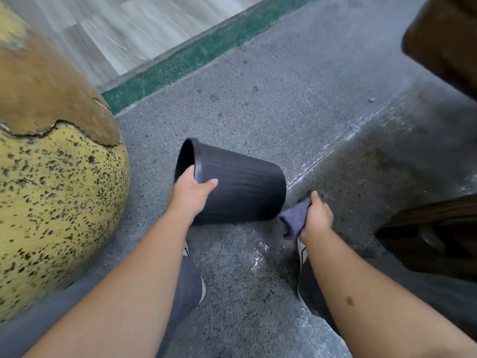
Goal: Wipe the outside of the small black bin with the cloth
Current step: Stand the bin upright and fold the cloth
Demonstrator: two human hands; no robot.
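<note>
While left hand point(192, 191) tilts ribbed bin point(242, 189), crumpled cloth point(294, 219)

Soft, even daylight; pale glare streaks the floor point(296, 174) at centre and lower right. Motion blur smears the upper left; wide-angle distortion bends the edges. Right side lies shadowed.

The small black bin point(240, 187) looks like matt plastic with fine ribbed lines running down its side, and a smooth rim band. Just right of the bin, the cloth point(294, 220) is soft, fuzzy grey-purple fabric, bunched up. Under the bin, the floor point(271, 99) is speckled grey stone, a bit shiny in patches. Left of the bin sits a big rounded pot point(51, 177), rough and pitted, yellow glaze with a brown top. Far right of the bin, dark grained wooden furniture point(438, 228).
</note>
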